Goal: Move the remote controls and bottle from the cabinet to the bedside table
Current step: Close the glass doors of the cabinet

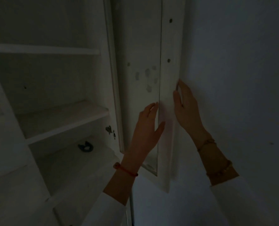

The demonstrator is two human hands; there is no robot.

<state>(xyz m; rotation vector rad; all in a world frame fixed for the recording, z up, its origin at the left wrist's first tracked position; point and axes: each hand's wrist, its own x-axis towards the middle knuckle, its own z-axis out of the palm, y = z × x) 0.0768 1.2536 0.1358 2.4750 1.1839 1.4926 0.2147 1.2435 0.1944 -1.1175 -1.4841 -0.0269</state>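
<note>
Left hand [147,128]: open, fingers spread flat on the inner face of the cabinet door [140,62], holding nothing.
Right hand [187,110]: fingers curled round the door's outer edge, steadying it.
Cabinet [62,111]: open, to the left of both hands; shelves run left to right.
Remotes and bottle: not visible on any shelf (the light is poor); only a small dark ring-shaped object [85,146] lies on a lower shelf.
Nearer hand: the left.
Writing: none legible.
</note>
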